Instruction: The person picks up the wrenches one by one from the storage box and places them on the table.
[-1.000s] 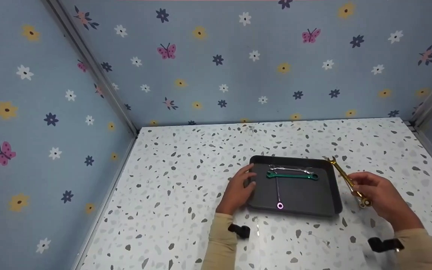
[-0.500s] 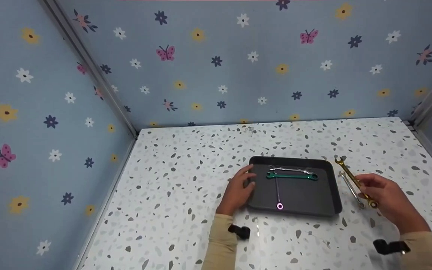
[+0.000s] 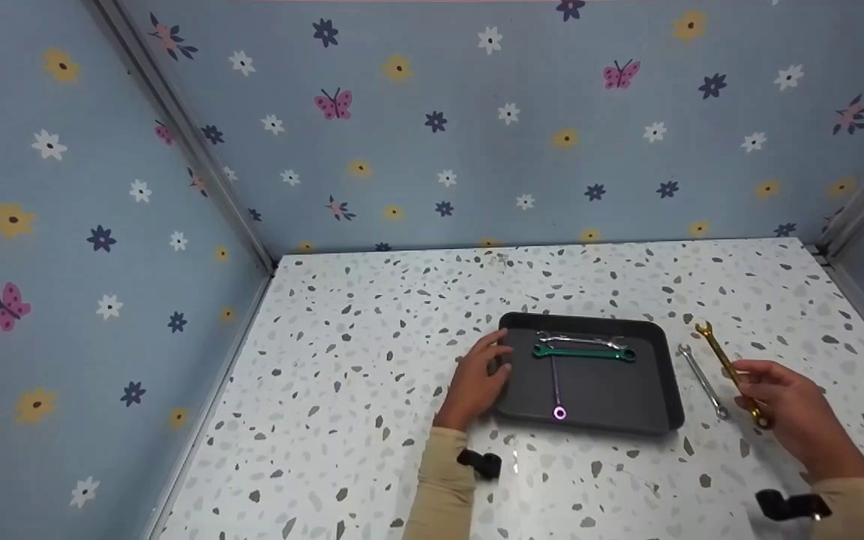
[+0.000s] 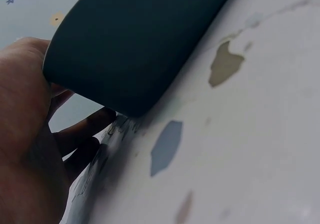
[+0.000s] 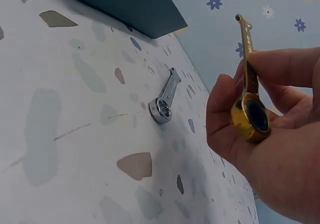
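Note:
My left hand holds the left rim of a dark grey tray, the thumb over the rim; in the left wrist view some fingers show beyond the tray's underside corner. To the tray's right, my right hand pinches a gold combination wrench between thumb and fingers, its open end pointing away and its ring end near the palm. A silver combination wrench lies on the table between tray and right hand; its ring end faces the right wrist camera.
Inside the tray lie a silver wrench, a green wrench and a purple wrench. The speckled white table extends left of the tray. Flower-patterned walls stand behind and at the sides.
My right hand has moved right and slightly nearer with the gold wrench, away from the tray's edge. The silver wrench now lies by itself on the table. The left hand has stayed put.

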Motion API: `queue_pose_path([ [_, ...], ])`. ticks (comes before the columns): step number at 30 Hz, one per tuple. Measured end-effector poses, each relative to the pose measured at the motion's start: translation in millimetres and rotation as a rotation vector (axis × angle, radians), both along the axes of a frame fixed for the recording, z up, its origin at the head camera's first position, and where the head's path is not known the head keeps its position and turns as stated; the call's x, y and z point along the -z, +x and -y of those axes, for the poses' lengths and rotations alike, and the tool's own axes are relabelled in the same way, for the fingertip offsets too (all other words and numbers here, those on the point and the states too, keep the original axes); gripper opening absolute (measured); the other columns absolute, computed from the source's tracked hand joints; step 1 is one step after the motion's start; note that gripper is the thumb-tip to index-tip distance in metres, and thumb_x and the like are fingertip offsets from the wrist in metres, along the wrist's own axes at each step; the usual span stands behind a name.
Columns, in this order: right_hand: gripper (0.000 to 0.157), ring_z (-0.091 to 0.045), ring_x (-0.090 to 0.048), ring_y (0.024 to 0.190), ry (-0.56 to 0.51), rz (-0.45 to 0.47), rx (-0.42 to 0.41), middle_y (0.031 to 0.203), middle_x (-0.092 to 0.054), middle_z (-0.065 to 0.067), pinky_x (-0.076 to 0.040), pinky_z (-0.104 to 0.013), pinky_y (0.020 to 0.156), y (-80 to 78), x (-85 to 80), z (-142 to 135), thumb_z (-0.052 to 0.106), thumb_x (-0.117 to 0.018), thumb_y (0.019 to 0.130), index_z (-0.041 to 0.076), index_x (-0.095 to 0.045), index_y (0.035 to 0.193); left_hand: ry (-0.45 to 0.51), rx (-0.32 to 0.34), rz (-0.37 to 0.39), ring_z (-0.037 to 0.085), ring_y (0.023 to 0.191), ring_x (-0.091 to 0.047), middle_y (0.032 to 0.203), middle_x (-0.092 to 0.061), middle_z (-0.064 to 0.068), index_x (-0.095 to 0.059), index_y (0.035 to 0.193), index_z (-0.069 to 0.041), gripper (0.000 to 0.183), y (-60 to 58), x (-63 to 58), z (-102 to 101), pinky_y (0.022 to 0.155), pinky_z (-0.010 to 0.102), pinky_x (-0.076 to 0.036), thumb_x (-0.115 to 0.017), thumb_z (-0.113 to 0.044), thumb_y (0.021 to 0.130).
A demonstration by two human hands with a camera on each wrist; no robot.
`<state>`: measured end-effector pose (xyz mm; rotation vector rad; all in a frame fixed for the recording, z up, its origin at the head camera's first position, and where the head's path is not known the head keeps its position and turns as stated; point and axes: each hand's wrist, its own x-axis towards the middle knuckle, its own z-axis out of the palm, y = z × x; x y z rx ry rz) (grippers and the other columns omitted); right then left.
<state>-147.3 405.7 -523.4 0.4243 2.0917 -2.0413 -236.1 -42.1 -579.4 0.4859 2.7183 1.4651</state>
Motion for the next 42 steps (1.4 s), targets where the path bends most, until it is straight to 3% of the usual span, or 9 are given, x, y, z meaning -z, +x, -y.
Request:
queue_pose_path([
  [3, 0.030, -0.018, -0.066, 0.086, -0.005, 0.007, 0.005, 0.106, -0.054, 0.002, -0.051, -0.032, 0.061, 0.8, 2.6, -2.4, 0.008, -0.068, 0.094, 0.019, -0.069, 0.122, 0.001, 0.000, 0.002, 0.010, 0.143, -0.034, 0.155, -0.042, -0.012, -0.067, 0.129, -0.011, 0.032, -0.7, 0.0, -0.2, 0.118, 0.037, -0.026, -0.064, -0.016, 0.097],
  [10, 0.029, -0.016, -0.061, 0.082, 0.061, 0.020, 0.003, 0.107, -0.057, 0.002, -0.052, -0.033, 0.061, -0.6, 10.4, -5.5, 0.009, -0.066, 0.096, 0.022, -0.068, 0.122, -0.002, 0.003, -0.017, 0.012, 0.144, -0.034, 0.155, -0.043, -0.010, -0.067, 0.128, -0.011, 0.033, -1.2, 1.7, 0.1, 0.118, 0.061, -0.009, -0.065, -0.017, 0.096],
  [13, 0.029, -0.015, -0.057, 0.078, 0.071, 0.018, 0.004, 0.105, -0.058, 0.002, -0.051, -0.031, 0.060, 0.1, 12.3, -6.8, 0.007, -0.064, 0.096, 0.021, -0.068, 0.122, 0.001, 0.003, -0.020, 0.011, 0.144, -0.034, 0.154, -0.043, -0.011, -0.067, 0.128, -0.011, 0.032, -0.9, 1.9, 0.4, 0.119, 0.059, -0.011, -0.065, -0.016, 0.096],
  [18, 0.029, -0.017, -0.055, 0.077, 0.112, 0.024, 0.002, 0.104, -0.058, 0.004, -0.052, -0.033, 0.062, 1.4, 12.9, -6.8, 0.011, -0.064, 0.097, 0.023, -0.067, 0.123, 0.018, 0.006, -0.032, 0.013, 0.143, -0.036, 0.154, -0.044, -0.007, -0.068, 0.127, -0.008, 0.032, -0.3, 1.0, -0.7, 0.119, 0.044, -0.026, -0.066, -0.011, 0.095],
  [23, 0.028, -0.018, -0.054, 0.075, 0.119, 0.030, 0.018, 0.103, -0.059, 0.004, -0.050, -0.033, 0.061, 2.4, 14.2, -6.6, 0.014, -0.066, 0.097, 0.025, -0.066, 0.122, 0.011, -0.004, -0.027, 0.014, 0.143, -0.036, 0.154, -0.044, -0.007, -0.067, 0.127, -0.007, 0.032, -1.1, 0.7, -2.1, 0.118, 0.040, -0.027, -0.067, -0.010, 0.094],
  [28, 0.028, -0.017, -0.055, 0.071, 0.057, 0.009, 0.045, 0.099, -0.063, 0.003, -0.049, -0.031, 0.057, 4.5, 16.5, -8.2, 0.008, -0.067, 0.096, 0.022, -0.068, 0.119, 0.002, -0.010, -0.018, 0.013, 0.143, -0.036, 0.154, -0.044, -0.008, -0.068, 0.127, -0.009, 0.033, -1.2, 0.9, -2.4, 0.119, 0.045, -0.023, -0.067, -0.011, 0.094],
  [33, 0.029, -0.017, -0.055, 0.075, 0.196, 0.051, 0.062, 0.099, -0.065, 0.008, -0.049, -0.031, 0.060, 2.5, 17.7, -5.0, 0.011, -0.064, 0.097, 0.024, -0.071, 0.123, -0.012, -0.009, -0.029, 0.013, 0.143, -0.035, 0.153, -0.044, -0.009, -0.068, 0.126, -0.009, 0.032, -0.9, 0.0, -2.2, 0.119, 0.055, -0.019, -0.068, -0.011, 0.094],
  [36, 0.034, -0.018, -0.055, 0.084, 0.296, 0.116, 0.073, 0.111, -0.063, 0.008, -0.050, -0.032, 0.066, 1.0, 18.1, -2.1, 0.016, -0.064, 0.097, 0.025, -0.068, 0.130, -0.011, -0.006, -0.020, 0.013, 0.144, -0.035, 0.154, -0.044, -0.009, -0.067, 0.127, -0.009, 0.033, -0.4, 0.1, -2.8, 0.119, 0.055, -0.018, -0.068, -0.011, 0.094],
  [42, 0.044, -0.019, -0.053, 0.102, 0.365, 0.209, 0.084, 0.151, -0.042, -0.015, -0.050, -0.030, 0.074, -3.7, 16.8, 0.4, 0.018, -0.064, 0.096, 0.019, -0.060, 0.140, 0.012, -0.002, -0.021, 0.013, 0.143, -0.035, 0.154, -0.044, -0.007, -0.068, 0.127, -0.009, 0.033, -0.1, 0.3, -1.6, 0.120, 0.049, -0.021, -0.068, -0.011, 0.094],
])
